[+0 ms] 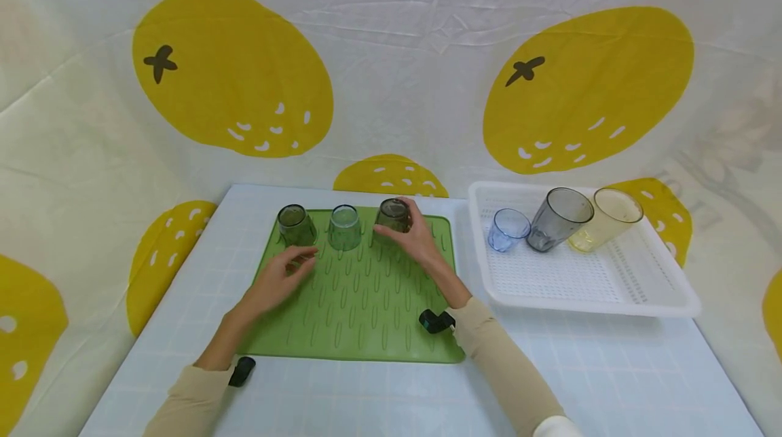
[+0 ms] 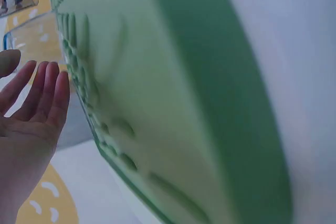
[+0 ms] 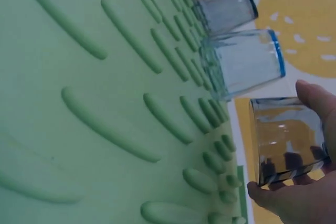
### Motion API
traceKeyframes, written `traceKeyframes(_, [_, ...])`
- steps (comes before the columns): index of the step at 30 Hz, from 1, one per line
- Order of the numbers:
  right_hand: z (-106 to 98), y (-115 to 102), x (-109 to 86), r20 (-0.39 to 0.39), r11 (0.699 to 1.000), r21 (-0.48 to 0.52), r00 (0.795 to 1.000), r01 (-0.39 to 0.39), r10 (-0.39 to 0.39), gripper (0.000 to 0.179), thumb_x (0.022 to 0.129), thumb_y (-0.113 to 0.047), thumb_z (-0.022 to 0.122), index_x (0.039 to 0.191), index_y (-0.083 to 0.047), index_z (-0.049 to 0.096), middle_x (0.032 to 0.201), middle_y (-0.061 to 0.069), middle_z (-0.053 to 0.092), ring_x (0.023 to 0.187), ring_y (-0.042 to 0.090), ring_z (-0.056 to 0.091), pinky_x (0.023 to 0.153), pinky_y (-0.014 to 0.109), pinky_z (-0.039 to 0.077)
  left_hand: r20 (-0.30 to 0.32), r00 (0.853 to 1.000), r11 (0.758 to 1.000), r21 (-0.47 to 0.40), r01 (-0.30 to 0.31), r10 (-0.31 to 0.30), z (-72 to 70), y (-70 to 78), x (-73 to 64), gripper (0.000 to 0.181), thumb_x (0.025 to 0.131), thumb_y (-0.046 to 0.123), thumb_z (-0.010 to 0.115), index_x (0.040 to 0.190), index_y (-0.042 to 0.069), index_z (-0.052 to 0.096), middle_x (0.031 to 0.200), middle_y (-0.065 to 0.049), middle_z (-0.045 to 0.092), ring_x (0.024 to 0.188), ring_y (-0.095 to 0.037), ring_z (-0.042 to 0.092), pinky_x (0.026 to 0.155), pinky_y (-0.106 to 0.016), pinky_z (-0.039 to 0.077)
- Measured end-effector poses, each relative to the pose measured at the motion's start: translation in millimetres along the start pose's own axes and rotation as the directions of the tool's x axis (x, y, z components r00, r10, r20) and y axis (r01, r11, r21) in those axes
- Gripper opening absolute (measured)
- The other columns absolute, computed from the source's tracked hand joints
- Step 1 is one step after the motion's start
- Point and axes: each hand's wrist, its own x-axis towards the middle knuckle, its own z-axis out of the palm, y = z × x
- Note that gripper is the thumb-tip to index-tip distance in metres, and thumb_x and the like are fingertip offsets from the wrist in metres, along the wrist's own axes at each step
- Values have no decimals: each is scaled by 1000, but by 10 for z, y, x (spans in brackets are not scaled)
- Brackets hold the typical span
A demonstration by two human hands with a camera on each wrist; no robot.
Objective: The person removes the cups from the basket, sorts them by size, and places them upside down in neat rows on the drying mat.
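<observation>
Placement step: right hand point(image 1: 417, 237) grips the inverted smoky clear plastic tumbler point(image 1: 393, 214) at the ribbed green silicone drying mat's point(image 1: 366, 315) far edge. Seat its rim flat before releasing. Left hand point(image 1: 277, 281) hovers flat-fingered, holding nothing.

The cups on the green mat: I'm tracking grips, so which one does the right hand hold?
The rightmost cup, upside down at the mat's far edge; the right hand grips it, while the other two stand free.
</observation>
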Motion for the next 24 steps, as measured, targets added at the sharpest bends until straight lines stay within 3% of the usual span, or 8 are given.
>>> traceKeyframes(10, [8, 116, 38, 22, 1000, -18, 1000, -20, 21, 73, 89, -15, 83, 149, -9, 41, 140, 17, 53, 127, 33, 53, 108, 51, 44, -37, 999, 992, 123, 8, -3, -171, -137, -88, 28, 103, 4, 63, 127, -9, 65, 119, -22, 68, 102, -31, 65, 80, -31, 56])
traceKeyframes(16, [16, -11, -10, 87, 1000, 16, 996, -9, 7, 75, 90, -5, 80, 151, 0, 36, 141, 27, 50, 128, 42, 51, 107, 59, 42, -56, 998, 983, 186, 4, 6, -264, -246, -149, 26, 101, 4, 64, 124, -9, 67, 118, -22, 69, 106, -38, 64, 88, -50, 53])
traceKeyframes(20, [18, -150, -75, 128, 1000, -18, 992, 9, -7, 73, 92, -2, 77, 150, 4, 34, 139, 29, 50, 126, 43, 52, 104, 58, 45, -73, 997, 978, 208, -21, 36, -310, -335, -159, 25, 99, 0, 66, 121, -11, 68, 117, -26, 69, 110, -45, 62, 92, -60, 49])
traceKeyframes(24, [48, -42, -56, 129, 998, -50, 991, 37, -30, 73, 92, -6, 78, 151, 0, 36, 139, 26, 51, 124, 41, 53, 101, 56, 47, -95, 993, 973, 224, -47, 70, -345, -392, -160, 24, 96, -2, 68, 118, -12, 68, 114, -29, 68, 110, -49, 61, 94, -64, 47])
